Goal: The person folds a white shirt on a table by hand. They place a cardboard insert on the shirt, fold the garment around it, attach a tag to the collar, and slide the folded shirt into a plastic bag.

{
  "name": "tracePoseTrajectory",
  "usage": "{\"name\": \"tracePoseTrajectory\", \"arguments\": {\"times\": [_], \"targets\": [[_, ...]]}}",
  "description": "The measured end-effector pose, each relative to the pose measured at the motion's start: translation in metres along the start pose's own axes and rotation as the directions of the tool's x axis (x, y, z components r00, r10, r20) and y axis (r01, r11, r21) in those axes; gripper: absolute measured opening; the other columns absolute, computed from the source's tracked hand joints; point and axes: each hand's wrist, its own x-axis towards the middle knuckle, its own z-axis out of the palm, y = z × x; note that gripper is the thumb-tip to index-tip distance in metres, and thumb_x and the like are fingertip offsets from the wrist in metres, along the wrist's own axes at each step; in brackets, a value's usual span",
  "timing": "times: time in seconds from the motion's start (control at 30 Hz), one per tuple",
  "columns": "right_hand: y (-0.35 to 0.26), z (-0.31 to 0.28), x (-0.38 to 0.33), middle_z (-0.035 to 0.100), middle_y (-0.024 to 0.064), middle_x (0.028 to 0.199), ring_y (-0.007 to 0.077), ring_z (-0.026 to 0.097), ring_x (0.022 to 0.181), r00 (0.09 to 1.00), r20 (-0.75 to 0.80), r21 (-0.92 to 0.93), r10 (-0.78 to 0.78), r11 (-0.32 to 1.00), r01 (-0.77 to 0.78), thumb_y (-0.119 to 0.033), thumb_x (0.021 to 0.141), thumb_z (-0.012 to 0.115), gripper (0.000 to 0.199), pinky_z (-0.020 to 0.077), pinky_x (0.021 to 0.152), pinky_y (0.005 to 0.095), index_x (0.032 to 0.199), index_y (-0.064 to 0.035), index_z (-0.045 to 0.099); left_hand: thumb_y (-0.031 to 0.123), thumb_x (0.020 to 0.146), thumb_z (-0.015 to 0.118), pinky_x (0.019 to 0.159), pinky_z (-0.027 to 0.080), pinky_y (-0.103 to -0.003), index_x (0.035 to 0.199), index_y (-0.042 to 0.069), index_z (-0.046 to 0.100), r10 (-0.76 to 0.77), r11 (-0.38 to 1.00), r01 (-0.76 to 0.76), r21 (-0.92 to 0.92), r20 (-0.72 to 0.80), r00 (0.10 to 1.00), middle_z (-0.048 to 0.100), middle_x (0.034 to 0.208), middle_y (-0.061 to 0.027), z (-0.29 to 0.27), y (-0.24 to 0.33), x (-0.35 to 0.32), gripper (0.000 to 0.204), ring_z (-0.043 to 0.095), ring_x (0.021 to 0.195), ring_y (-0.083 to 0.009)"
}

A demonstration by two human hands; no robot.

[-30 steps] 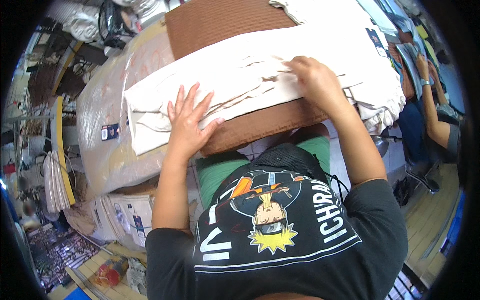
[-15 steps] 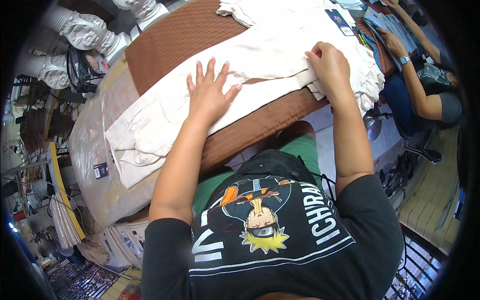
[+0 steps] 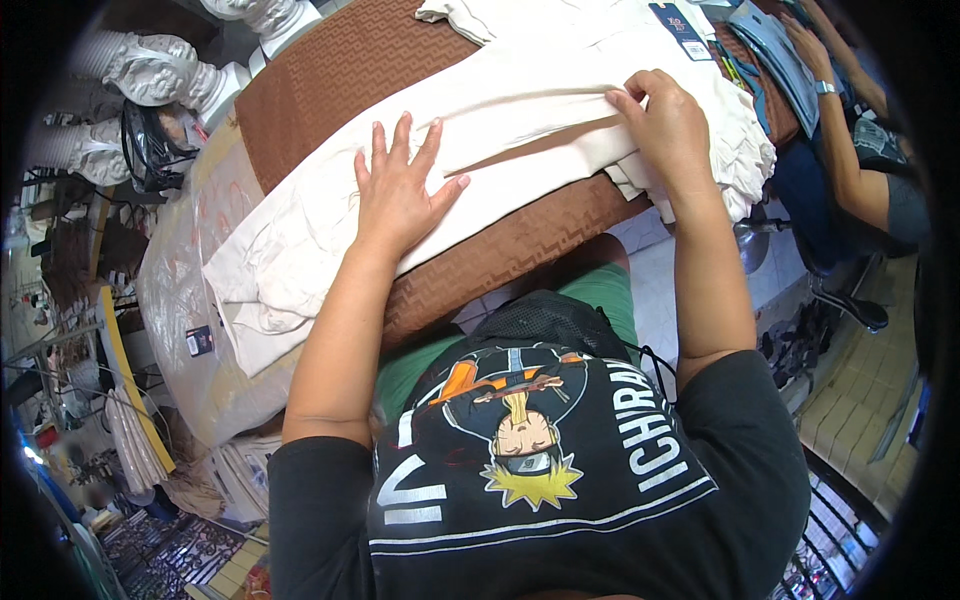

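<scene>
Closest to us, bottom of the frame, is our black printed tee [image 3: 540, 545], with green shorts [image 3: 603, 288] showing just above it. Then there's the counter [image 3: 520, 245], covered in brown patterned cloth and running diagonally through the middle. Our off-white garment [image 3: 520, 90] lies across it, stretching from left of centre to the upper right. As for our hands, the left hand [image 3: 398, 205] is flat on the fabric left of centre, fingers spread wide. The right hand [image 3: 670, 125], right of centre, is pinching the edge of a raised fold. Past that, a dark blue tag [image 3: 682, 32] sits near the top. Clear plastic wrap [image 3: 175, 270] shows over on the left, and we've got white sculpted figures [image 3: 150, 70] upper left. Far upper right, a co-worker's arm [image 3: 840, 145] with a watch, hand at some light blue fabric [image 3: 775, 50].
</scene>
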Motion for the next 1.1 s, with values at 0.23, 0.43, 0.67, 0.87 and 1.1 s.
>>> {"name": "tracePoseTrajectory", "arguments": {"times": [0.23, 0.43, 0.67, 0.87, 1.1], "targets": [[0.005, -0.003, 0.023, 0.064, 0.0125, 0.097, 0.0302, 0.061, 0.092, 0.988, -0.013, -0.244, -0.151, 0.959, 0.144, -0.020, 0.080, 0.063, 0.020, 0.0493, 0.078, 0.0427, 0.094, -0.0063, 0.066, 0.058, 0.083, 0.053, 0.108, 0.006, -0.059, 0.140, 0.020, 0.041, 0.029, 0.999, -0.032, 0.040, 0.085, 0.996, 0.023, 0.150, -0.0154, -0.017, 0.007, 0.006, 0.069, 0.009, 0.140, -0.0398], [-0.043, 0.068, 0.050, 0.046, 0.0140, 0.133, 0.0269, 0.041, 0.127, 0.706, 0.034, -0.234, -0.707, 0.681, 0.693, -0.034, 0.088, 0.054, 0.047, 0.0378, 0.099, 0.0455, 0.128, -0.0102, 0.050, 0.058, 0.087, 0.046, 0.108, 0.008, -0.060, 0.140, 0.014, 0.040, 0.037, 0.996, -0.042, -0.084, -0.056, 0.998, 0.025, 0.149, -0.0160, 0.005, 0.007, 0.031, 0.068, 0.011, 0.140, -0.0397], [-0.007, 0.062, 0.068, 0.024, 0.0148, 0.149, 0.0267, 0.021, 0.139, 0.880, 0.316, -0.499, -0.354, 0.727, 0.472, -0.054, 0.093, 0.037, 0.066, 0.0188, 0.108, 0.0589, 0.145, -0.0160, 0.024, 0.060, 0.087, 0.043, 0.107, 0.010, -0.062, 0.143, 0.015, 0.033, -0.012, 1.000, 0.012, -0.002, 0.082, 0.997, 0.021, 0.150, -0.0172, -0.002, 0.020, 0.028, 0.072, 0.010, 0.140, -0.0395], [0.017, 0.021, 0.074, 0.066, 0.0171, 0.094, 0.0264, 0.065, 0.083, 0.964, 0.234, 0.019, 0.127, 0.991, -0.135, -0.051, 0.078, 0.063, 0.059, 0.0498, 0.076, 0.0335, 0.106, 0.0003, 0.063, 0.061, 0.088, 0.041, 0.108, 0.008, -0.062, 0.144, 0.015, 0.031, 0.021, 1.000, -0.021, 0.013, 0.061, 0.998, 0.017, 0.152, -0.0153, -0.005, 0.036, 0.027, 0.073, 0.006, 0.141, -0.0376], [-0.001, 0.017, 0.071, 0.055, 0.0049, 0.053, 0.0154, 0.052, 0.047, 0.824, 0.523, 0.087, 0.218, 0.948, -0.305, -0.042, 0.071, 0.075, 0.056, 0.0410, 0.046, 0.0298, 0.097, 0.0053, 0.062, 0.059, 0.088, 0.042, 0.108, 0.012, -0.061, 0.142, 0.015, 0.035, 0.235, 0.953, -0.235, -0.190, -0.022, 0.972, 0.022, 0.151, -0.0129, 0.021, 0.079, 0.025, 0.070, 0.013, 0.140, -0.0352]]}}
